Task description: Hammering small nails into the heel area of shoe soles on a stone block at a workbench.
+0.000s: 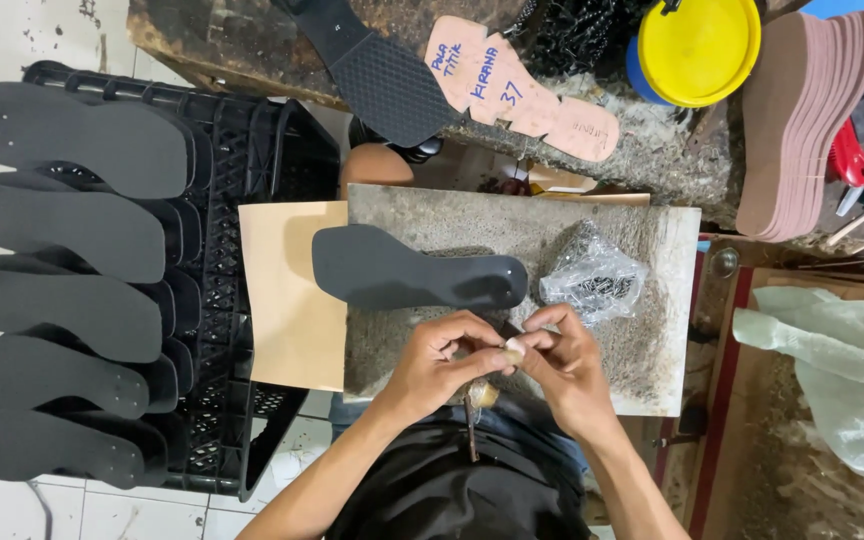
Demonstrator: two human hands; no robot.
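Left hand (442, 362) and right hand (562, 365) meet – both pinch a small pale piece (514, 351) – near the black sole (417, 270) on the surface (652, 360)

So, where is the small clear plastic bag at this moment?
In the head view, the clear plastic bag lies on the right part of the grey work board, just right of the black sole and above the right hand.

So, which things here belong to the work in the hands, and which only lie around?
In use: left hand, right hand, small piece pinched between them, black sole on the board, bag of small metal parts.
Lying about: stacked soles, yellow lid, cardboard pattern.
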